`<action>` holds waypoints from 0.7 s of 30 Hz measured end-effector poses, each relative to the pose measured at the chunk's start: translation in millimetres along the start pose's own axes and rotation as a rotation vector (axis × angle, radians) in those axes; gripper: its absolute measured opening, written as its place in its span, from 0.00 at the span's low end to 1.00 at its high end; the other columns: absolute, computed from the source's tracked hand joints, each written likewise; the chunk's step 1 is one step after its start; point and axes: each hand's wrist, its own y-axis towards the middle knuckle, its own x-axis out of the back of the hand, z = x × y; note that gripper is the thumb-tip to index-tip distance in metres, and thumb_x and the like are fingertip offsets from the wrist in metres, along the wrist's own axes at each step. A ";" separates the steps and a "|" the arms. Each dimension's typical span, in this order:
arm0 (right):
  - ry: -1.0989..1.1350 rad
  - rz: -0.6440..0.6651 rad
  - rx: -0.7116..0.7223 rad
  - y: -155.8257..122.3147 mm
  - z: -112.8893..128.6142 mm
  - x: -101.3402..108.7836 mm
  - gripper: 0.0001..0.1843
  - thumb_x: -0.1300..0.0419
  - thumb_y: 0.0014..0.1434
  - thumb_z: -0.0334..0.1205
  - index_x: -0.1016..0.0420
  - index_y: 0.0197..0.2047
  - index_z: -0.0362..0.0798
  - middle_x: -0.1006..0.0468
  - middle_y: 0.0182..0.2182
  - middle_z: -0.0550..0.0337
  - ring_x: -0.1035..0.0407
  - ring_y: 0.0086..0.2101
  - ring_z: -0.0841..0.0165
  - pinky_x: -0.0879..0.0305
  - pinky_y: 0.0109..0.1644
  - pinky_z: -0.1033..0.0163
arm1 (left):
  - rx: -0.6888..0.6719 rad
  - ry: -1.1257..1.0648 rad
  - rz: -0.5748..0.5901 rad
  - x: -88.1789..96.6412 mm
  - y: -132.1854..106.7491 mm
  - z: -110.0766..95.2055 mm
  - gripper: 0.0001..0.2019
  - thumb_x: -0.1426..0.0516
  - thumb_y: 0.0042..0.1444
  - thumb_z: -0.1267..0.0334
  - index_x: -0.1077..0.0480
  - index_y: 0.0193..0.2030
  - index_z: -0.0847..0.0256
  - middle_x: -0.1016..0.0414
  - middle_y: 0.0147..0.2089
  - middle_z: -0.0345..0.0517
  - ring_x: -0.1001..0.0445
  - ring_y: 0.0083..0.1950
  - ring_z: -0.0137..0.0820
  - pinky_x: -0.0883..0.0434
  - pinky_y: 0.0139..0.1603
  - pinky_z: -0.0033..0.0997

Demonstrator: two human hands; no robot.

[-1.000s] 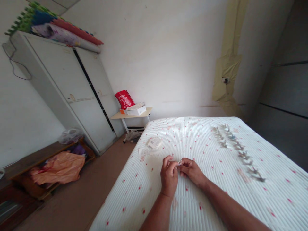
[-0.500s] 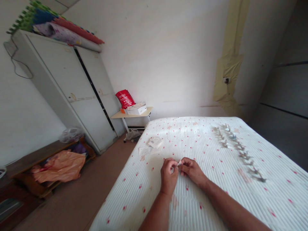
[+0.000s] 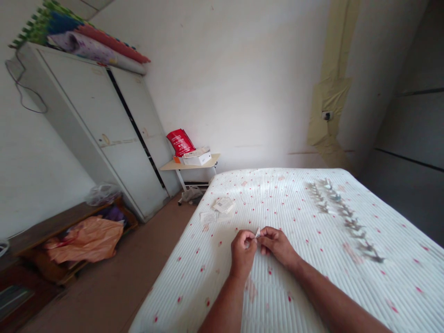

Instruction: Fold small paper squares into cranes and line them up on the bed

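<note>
Bedroom, lived-in, plain; private home or dorm room, can't tell which
Big bed (image 3: 183,273) near centre, ribbed white cover with small red spots; tall grey two-door cabinet (image 3: 86,106) at left, foam mats (image 3: 62,21) and a rolled purple-patterned mat (image 3: 92,48) piled on top; low wooden unit (image 3: 55,226) near left with orange plastic bag (image 3: 86,240) and clear plastic bag (image 3: 102,194); small table (image 3: 169,165) at far left of bed, red bag (image 3: 180,142) and white box (image 3: 197,160) on it; far white wall (image 3: 243,83), socket (image 3: 327,115) amid yellowish tape (image 3: 333,97) at right; brown floor (image 3: 145,245)
</note>
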 end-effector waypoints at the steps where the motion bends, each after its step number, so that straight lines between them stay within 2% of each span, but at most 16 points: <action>1: -0.004 -0.001 -0.005 0.0 -0.1 -0.1 0.12 0.40 0.46 0.46 0.33 0.26 0.46 0.32 0.12 0.68 0.41 0.15 0.75 0.47 0.21 0.69 | 0.011 0.002 -0.003 -0.1 0.0 -0.1 0.04 0.48 0.47 0.70 0.33 0.29 0.63 0.30 0.27 0.39 0.32 0.31 0.26 0.35 0.34 0.24; 6: -0.015 0.001 -0.009 0.4 -0.9 -0.9 0.11 0.41 0.46 0.46 0.35 0.25 0.47 0.32 0.12 0.68 0.42 0.14 0.76 0.47 0.20 0.69 | 0.026 0.033 -0.016 -1.7 0.3 0.4 0.04 0.48 0.46 0.71 0.33 0.27 0.63 0.31 0.25 0.38 0.33 0.28 0.25 0.35 0.31 0.23; 14: -0.083 -0.098 -0.013 1.6 -5.9 -5.8 0.08 0.44 0.47 0.42 0.38 0.22 0.49 0.34 0.11 0.69 0.43 0.14 0.76 0.48 0.19 0.69 | -0.145 0.212 -0.074 -5.7 -3.0 -1.9 0.07 0.50 0.44 0.75 0.34 0.25 0.61 0.31 0.26 0.39 0.33 0.29 0.25 0.34 0.33 0.23; 21: -0.039 -0.118 -0.005 2.9 -7.2 -5.6 0.10 0.43 0.47 0.44 0.36 0.22 0.48 0.33 0.12 0.67 0.42 0.14 0.75 0.47 0.20 0.68 | -0.154 0.245 -0.074 -7.0 -3.7 -1.4 0.08 0.50 0.44 0.77 0.33 0.27 0.61 0.30 0.27 0.40 0.32 0.30 0.25 0.33 0.34 0.24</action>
